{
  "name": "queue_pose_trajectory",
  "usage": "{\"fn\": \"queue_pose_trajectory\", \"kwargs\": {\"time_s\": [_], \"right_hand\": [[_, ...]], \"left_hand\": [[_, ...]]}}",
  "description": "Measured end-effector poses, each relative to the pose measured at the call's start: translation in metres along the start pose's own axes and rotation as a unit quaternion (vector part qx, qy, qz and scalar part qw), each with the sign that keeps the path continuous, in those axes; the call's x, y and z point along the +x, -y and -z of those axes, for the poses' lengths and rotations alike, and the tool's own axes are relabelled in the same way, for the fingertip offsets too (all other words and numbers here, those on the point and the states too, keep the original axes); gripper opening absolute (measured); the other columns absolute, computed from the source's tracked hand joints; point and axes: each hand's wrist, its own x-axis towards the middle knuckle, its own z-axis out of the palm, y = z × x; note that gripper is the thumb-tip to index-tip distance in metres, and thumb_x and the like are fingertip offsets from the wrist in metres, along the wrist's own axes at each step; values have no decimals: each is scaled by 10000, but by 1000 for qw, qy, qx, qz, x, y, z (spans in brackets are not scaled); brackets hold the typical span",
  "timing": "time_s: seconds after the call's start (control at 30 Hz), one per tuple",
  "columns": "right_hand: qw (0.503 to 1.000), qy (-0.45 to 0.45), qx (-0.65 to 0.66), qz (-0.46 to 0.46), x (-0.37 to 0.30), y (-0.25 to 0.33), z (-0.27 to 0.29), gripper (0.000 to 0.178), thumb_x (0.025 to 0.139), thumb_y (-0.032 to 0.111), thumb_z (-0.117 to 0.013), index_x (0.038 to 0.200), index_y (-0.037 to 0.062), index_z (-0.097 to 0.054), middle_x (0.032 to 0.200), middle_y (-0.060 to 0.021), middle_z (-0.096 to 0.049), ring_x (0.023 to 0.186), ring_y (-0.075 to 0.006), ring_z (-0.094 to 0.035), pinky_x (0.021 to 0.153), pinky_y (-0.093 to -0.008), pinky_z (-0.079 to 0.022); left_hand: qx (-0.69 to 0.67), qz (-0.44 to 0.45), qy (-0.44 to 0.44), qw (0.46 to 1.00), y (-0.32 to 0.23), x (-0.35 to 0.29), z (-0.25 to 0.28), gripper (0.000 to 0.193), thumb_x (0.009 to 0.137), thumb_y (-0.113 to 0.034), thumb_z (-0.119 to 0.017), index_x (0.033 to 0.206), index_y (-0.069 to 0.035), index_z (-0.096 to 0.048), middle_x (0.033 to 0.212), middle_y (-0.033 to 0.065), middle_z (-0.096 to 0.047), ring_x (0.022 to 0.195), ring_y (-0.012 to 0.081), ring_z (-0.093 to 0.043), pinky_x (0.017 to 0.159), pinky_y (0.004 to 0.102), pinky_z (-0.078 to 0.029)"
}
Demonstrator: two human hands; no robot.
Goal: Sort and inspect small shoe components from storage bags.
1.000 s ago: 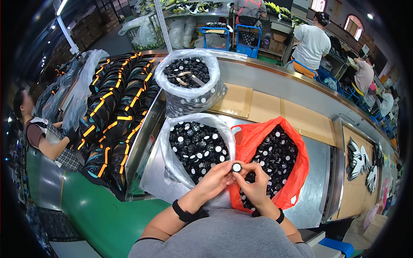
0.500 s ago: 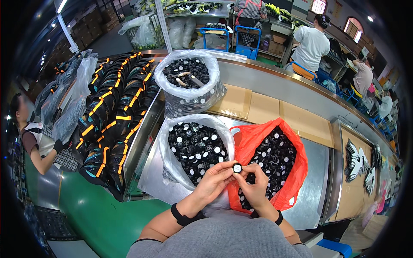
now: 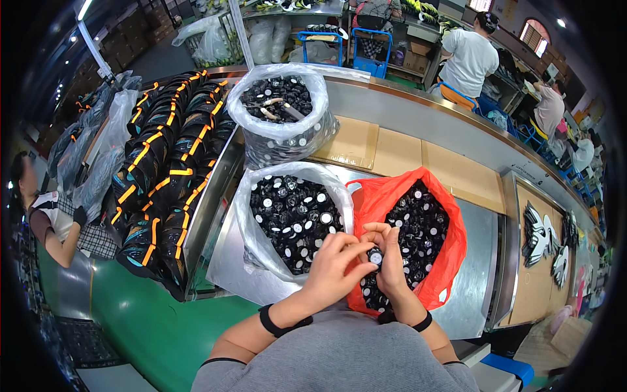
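Both my hands meet over the near left edge of the red plastic bag [image 3: 454,242]. Pinched between them is a small round black part with a white face [image 3: 375,257]. The fingertips of my left hand [image 3: 333,266] press on it from the left. My right hand [image 3: 390,266] is curled around its other side, with the thumb raised. Many like parts fill the red bag. A clear plastic bag [image 3: 243,225] to its left holds more of them, as does another clear bag [image 3: 330,130] farther back. Finger shadow hides some of the held part.
Stacked black pieces with orange strips [image 3: 153,153] fill a rack on the left. Flat cardboard [image 3: 398,151] lies behind the bags. On the right, a cardboard-lined tray [image 3: 522,287] holds black-and-white pieces. A co-worker [image 3: 55,219] stands at far left; others work at the back right.
My hands have moved slightly right and turned; the right hand now curls around the part instead of pinching it. The view has shifted a little.
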Motion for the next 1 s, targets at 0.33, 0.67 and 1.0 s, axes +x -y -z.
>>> {"fn": "queue_pose_trajectory", "kwargs": {"time_s": [0.33, 0.67, 1.0], "right_hand": [[987, -4, -143, 69, -9, 3, 4, 302, 1013, 253, -397, 1160, 17, -516, 870, -39, -564, 629, -86, -502, 522, -198, -411], [860, -47, -398, 315, -11, 1, -7, 246, 747, -69, -714, 953, 0, -600, 743, -26, -559, 562, -72, -509, 494, -208, -404], [876, -58, -355, 321, -13, 1, -7, 233, 754, -78, -710, 950, -10, -604, 726, -27, -590, 573, -59, -519, 513, -197, -417]], "left_hand": [[-353, 216, 19, 910, 16, 2, -11, 266, 860, -60, -654, 1114, -39, -579, 963, 7, -601, 857, 86, -565, 736, 229, -443], [-563, 328, 22, 758, 36, 2, -8, 208, 976, -206, -524, 1119, -56, -547, 1019, 27, -615, 947, 103, -570, 834, 278, -438], [-626, 253, 33, 737, 46, -6, -20, 253, 992, -197, -486, 1186, -46, -543, 1070, 45, -605, 1028, 146, -569, 934, 317, -446]]}}
